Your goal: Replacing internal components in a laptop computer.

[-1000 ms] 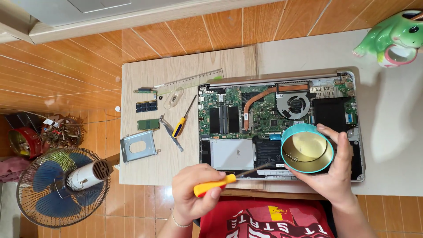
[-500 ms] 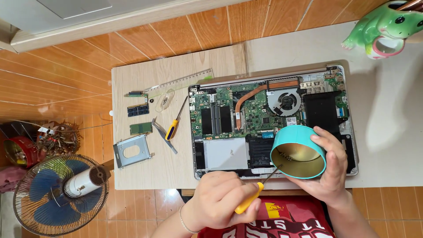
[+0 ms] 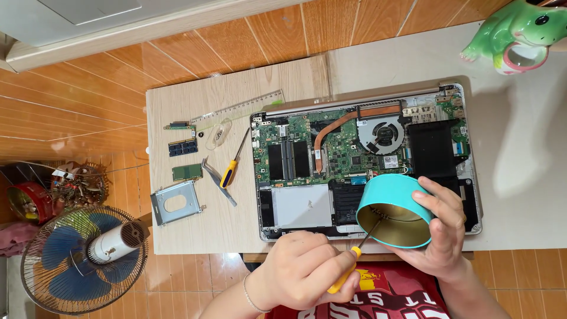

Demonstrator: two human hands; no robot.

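Screwdriver tip dipped into a teal tin held over an opened laptop.

The right hand (image 3: 440, 233) has its grip wrapped around the teal tin (image 3: 394, 211), tilted so its gold inside faces the person, just above the front edge of the laptop (image 3: 331, 153) on the wooden surface (image 3: 189, 106). The left hand (image 3: 304, 269) has its grip closed on the yellow-handled screwdriver (image 3: 348, 266), whose shaft reaches inside the tin. What lies in the tin is too small to tell. Tilted this far, the tin could spill small parts onto the bare circuit board, or the tip could slip and scratch it. A second screwdriver (image 3: 233, 165), tweezers, memory sticks and a metal drive bracket (image 3: 174, 202) lie to the left.
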